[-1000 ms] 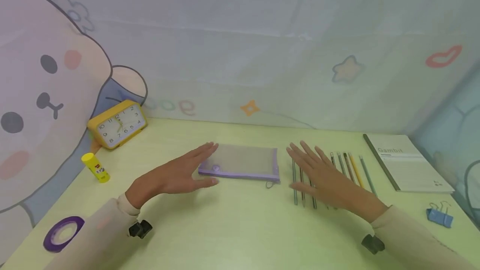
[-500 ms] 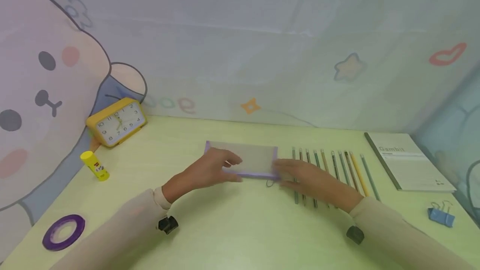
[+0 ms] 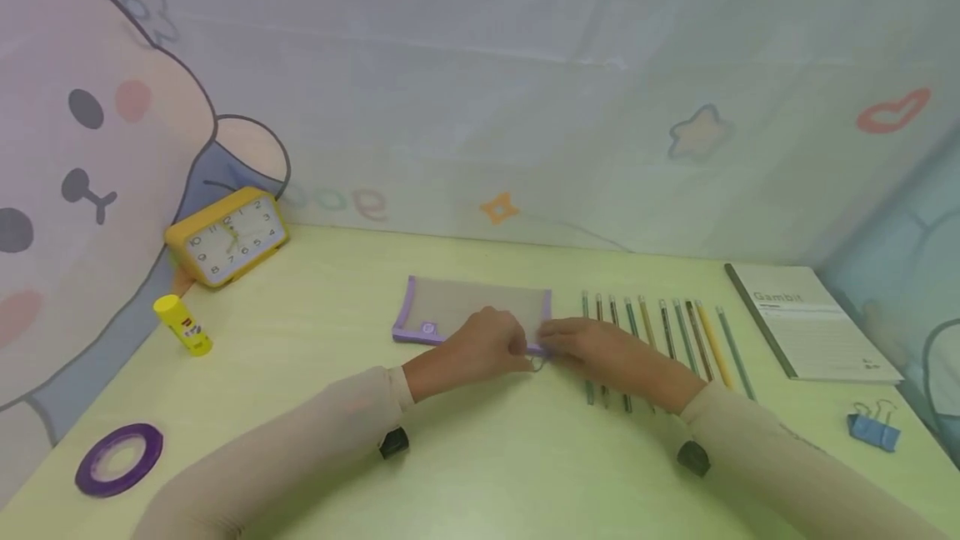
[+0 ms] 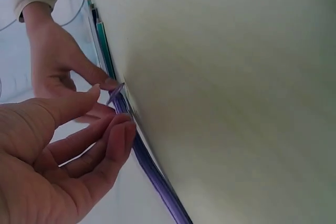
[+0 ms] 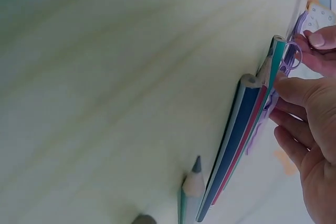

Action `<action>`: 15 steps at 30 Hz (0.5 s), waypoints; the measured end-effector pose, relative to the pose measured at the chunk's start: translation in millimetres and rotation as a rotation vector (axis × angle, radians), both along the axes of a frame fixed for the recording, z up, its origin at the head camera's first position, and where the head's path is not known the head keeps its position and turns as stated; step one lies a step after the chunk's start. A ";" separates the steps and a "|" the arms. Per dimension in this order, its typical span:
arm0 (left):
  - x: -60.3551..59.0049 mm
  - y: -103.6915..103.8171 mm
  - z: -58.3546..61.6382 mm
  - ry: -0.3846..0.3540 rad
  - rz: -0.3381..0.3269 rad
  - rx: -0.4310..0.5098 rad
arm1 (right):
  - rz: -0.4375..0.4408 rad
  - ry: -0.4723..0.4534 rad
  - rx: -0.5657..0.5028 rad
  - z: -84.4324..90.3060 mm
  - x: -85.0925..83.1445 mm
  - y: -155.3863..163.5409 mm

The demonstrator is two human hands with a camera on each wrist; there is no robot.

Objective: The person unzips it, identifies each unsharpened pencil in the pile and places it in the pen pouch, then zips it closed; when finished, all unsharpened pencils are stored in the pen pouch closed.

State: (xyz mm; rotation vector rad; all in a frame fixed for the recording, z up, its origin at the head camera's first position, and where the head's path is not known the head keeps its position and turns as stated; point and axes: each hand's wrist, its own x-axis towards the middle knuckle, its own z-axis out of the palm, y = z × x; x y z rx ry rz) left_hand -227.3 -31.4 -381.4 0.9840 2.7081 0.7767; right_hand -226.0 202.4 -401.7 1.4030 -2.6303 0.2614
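Note:
A mesh pencil pouch (image 3: pixel 465 305) with purple trim lies flat mid-table. My two hands meet at its near right corner. The left hand (image 3: pixel 516 348) has thumb and curled fingers closed around the purple zipper pull (image 4: pixel 115 94), whose ring (image 5: pixel 290 56) shows in the right wrist view. My right hand (image 3: pixel 561 348) pinches the pouch's corner beside it, its thumb (image 5: pixel 294 90) on the purple edge (image 4: pixel 152 174). Several pencils (image 3: pixel 660 338) lie in a row just right of the pouch, partly under my right hand; their ends (image 5: pixel 247 129) show close up.
A yellow alarm clock (image 3: pixel 228 236) stands at the back left, with a yellow glue stick (image 3: pixel 182 325) in front of it. A purple tape roll (image 3: pixel 120 458) lies near left. A notebook (image 3: pixel 810 323) and a blue binder clip (image 3: pixel 870 430) sit at right.
Both hands came in from hovering flat at either side of the pouch. The left slid right along the pouch, the right came left, and they now meet at the zipper corner.

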 end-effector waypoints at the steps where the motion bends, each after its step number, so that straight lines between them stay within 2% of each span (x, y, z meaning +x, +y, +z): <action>1: -0.5 3.5 -0.4 -0.010 0.007 -0.007 | 0.006 -0.006 -0.004 0.6 -0.2 -0.4; 9: -4.2 15.3 -2.8 -0.022 0.053 -0.050 | 0.005 -0.062 0.015 6.2 -0.3 -3.0; 15: -0.6 14.1 -0.9 -0.023 0.081 0.028 | -0.003 -0.089 -0.045 4.3 -2.7 0.7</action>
